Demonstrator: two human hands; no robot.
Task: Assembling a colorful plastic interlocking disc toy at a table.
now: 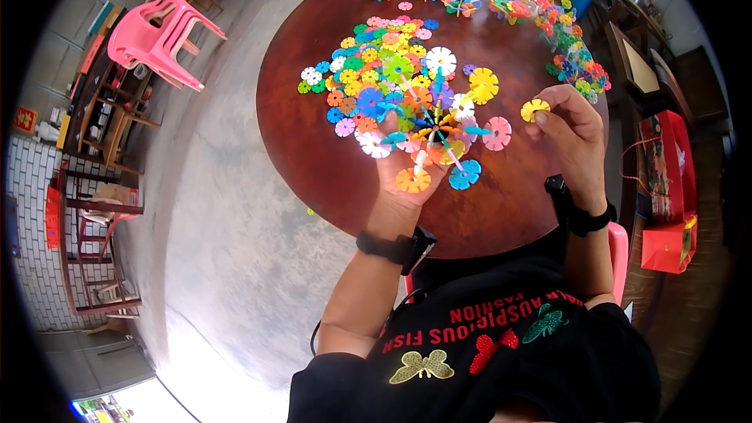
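My left hand (402, 178) holds up a ring-like build of notched plastic discs (435, 127) over the round table. Its spokes fan outward and end in discs of several colours, among them yellow, pink, blue, orange and white. Parts of the fingers are hidden behind the build. To the right of it, my right hand (572, 121) pinches a single yellow notched disc (535, 110) between thumb and fingertips, apart from the build. Beyond the left hand, a loose spread of many-coloured discs (368, 55) lies on the tabletop.
The dark red round table (305, 141) stands before me. Finished-looking disc builds (509, 0) line its far and right rim. Stacked pink plastic chairs (160, 35) stand at the far left. Red gift bags (666, 188) are at the right. A wooden rack (94, 243) stands along the left wall.
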